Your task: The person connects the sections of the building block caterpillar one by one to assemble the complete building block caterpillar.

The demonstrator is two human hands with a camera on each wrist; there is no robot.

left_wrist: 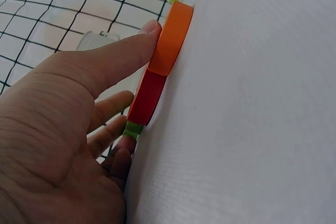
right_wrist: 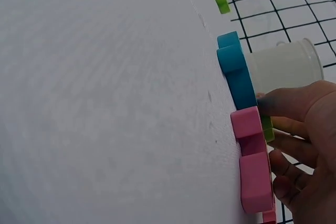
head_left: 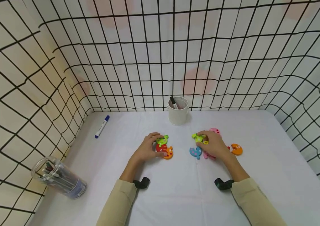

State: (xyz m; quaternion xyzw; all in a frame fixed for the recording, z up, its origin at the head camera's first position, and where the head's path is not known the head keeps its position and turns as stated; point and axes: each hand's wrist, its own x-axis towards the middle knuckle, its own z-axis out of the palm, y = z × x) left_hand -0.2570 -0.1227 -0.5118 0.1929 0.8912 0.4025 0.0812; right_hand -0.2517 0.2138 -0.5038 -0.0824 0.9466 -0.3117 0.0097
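Note:
My left hand rests on a small group of joined animal-shaped puzzle pieces. Its thumb touches the orange spotted piece, and a fingertip lies on the green frog-like piece. Between those two sits a red piece. To the right, my right hand pinches a light-green piece between thumb and fingers, low over the table. Around that hand lie a blue spotted piece, a pink piece partly under the palm, and another pink spotted piece beyond the fingers.
An orange piece lies right of the right hand. At the table's back stands a white bucket holding a marker. A blue-capped marker lies back left. A clear jar of pens leans at left; black wire mesh encloses the table.

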